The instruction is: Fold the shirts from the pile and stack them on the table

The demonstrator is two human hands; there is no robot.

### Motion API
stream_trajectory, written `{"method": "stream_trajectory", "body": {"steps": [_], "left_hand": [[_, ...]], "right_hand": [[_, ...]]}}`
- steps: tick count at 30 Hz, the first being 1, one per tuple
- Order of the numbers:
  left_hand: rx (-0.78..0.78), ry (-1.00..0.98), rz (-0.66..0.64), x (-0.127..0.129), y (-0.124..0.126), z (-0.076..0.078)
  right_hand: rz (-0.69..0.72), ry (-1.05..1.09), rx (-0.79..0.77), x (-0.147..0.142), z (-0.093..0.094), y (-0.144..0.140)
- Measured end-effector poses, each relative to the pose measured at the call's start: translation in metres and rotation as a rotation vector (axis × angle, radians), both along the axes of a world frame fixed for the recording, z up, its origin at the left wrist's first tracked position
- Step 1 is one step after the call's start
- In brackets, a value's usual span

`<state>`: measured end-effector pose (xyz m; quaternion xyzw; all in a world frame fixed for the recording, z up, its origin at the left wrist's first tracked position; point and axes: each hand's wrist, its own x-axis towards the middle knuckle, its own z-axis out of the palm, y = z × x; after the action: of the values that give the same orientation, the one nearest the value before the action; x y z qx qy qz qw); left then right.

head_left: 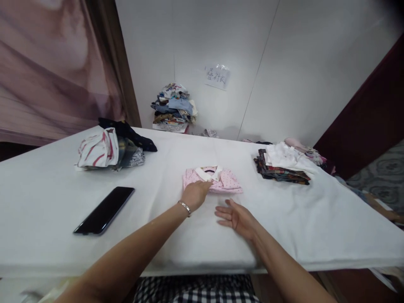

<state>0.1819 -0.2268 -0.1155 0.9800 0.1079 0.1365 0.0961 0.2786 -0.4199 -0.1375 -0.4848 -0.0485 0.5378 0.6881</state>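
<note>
A pink dotted shirt (232,180) with a white collar lies folded on the middle of the white-covered table (202,248). My left hand (196,194), with a bracelet at the wrist, reaches over the shirt's near left part. Its fingers stretch to the right, flat across the front just below the collar. Just in front of the shirt's near edge is my right hand (236,216). It is turned partly palm up, fingers apart, with nothing in it.
Left of my arms lies a black phone (105,210). Behind it is a pile of clothes (99,151); folded clothes (282,164) are stacked at the right. A tall clothes pile (176,107) stands by the wall, beside a handwritten sign (217,77).
</note>
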Motion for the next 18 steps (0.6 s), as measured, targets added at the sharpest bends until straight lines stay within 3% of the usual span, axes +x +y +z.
{"method": "stream_trajectory", "body": {"steps": [4,10,12,15,18], "left_hand": [[0.001,-0.002,-0.080,-0.015,-0.021,0.000],[0.033,-0.069,-0.061,-0.030,-0.028,-0.033],[0.057,-0.116,-0.104,-0.032,-0.022,-0.040],[0.082,-0.285,-0.165,-0.040,-0.013,-0.039],[0.035,-0.443,-0.045,-0.058,-0.002,-0.037]], "right_hand": [[-0.080,0.054,0.144,0.000,0.002,0.034],[-0.289,0.088,0.156,-0.013,-0.010,0.068],[-0.332,0.104,0.154,-0.012,-0.013,0.071],[-0.365,0.109,0.174,-0.006,-0.010,0.067],[-0.377,0.070,0.189,0.004,-0.004,0.053]]}}
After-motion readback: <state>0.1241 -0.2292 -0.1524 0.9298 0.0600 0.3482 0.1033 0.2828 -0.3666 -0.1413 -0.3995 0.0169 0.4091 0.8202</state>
